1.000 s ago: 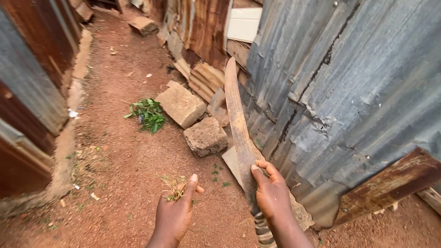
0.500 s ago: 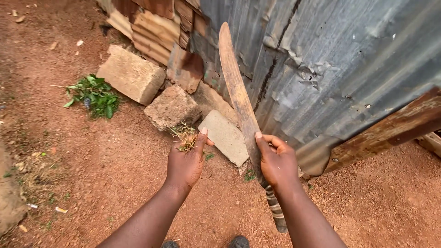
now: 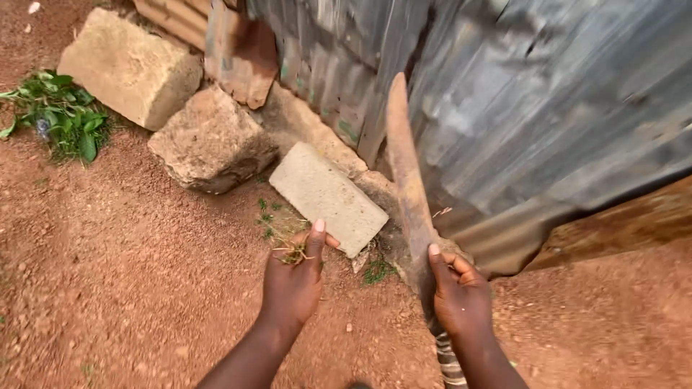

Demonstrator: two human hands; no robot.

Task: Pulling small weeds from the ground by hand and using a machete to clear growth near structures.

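My right hand grips a long rusty machete near the base of its blade, the tip pointing up toward the corrugated metal wall. Its striped handle runs down past my wrist. My left hand is closed on a small clump of pulled grass and roots. Just beyond that hand a flat pale stone slab lies on the red dirt, with a few small green weeds at its near edge.
Two rough stone blocks lie against the wall's base at upper left. A pile of cut green leaves sits at the far left. Red bare soil spreads around. A rusty brown panel stands at right.
The view has tilted down and moved closer to the wall base. Both hands have dropped lower in view; the machete stays upright in my right hand, the grass clump stays in my left.
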